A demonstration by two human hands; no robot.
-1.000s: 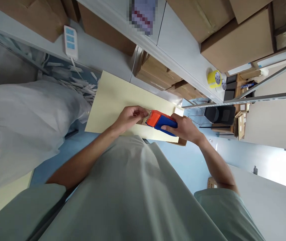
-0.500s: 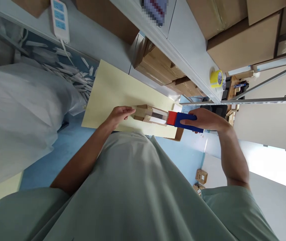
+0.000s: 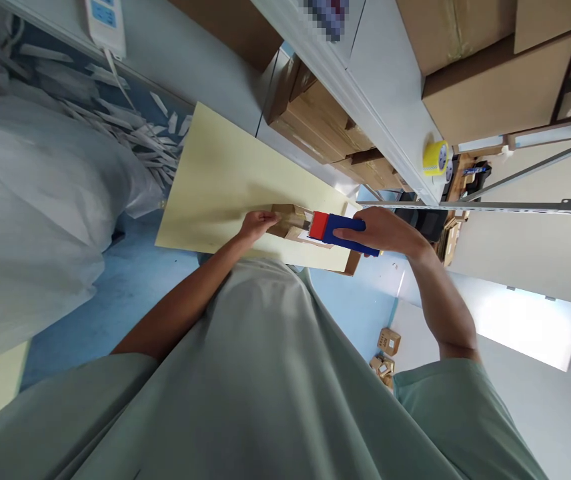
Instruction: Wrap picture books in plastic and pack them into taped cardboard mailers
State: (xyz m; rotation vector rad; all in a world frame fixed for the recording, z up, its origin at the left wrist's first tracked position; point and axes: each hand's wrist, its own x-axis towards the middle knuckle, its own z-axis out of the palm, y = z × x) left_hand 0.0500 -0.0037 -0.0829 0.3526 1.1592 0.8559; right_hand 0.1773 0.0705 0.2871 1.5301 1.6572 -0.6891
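A small brown cardboard box (image 3: 283, 228) with clear tape and a white label lies on the pale yellow board (image 3: 215, 173). My left hand (image 3: 257, 225) has its fingers closed at the box's left end. In my right hand (image 3: 383, 230) is a tape dispenser (image 3: 343, 232) with a blue handle and a red front. The dispenser's red front sits over the label side of the box, hiding part of it. Whether it touches the box is hard to tell.
Brown boxes (image 3: 320, 117) stand behind the board. A shelf (image 3: 380, 73) holds larger cartons (image 3: 495, 93) and yellow tape (image 3: 435, 158). At left are a large translucent bag (image 3: 40, 200) and a power strip (image 3: 107, 23). Small boxes (image 3: 389, 341) lie on the floor at right.
My right hand has moved the tape dispenser left along the box, covering more of its label. My left hand has shifted slightly right against the box's end. The whole view has shifted a little.
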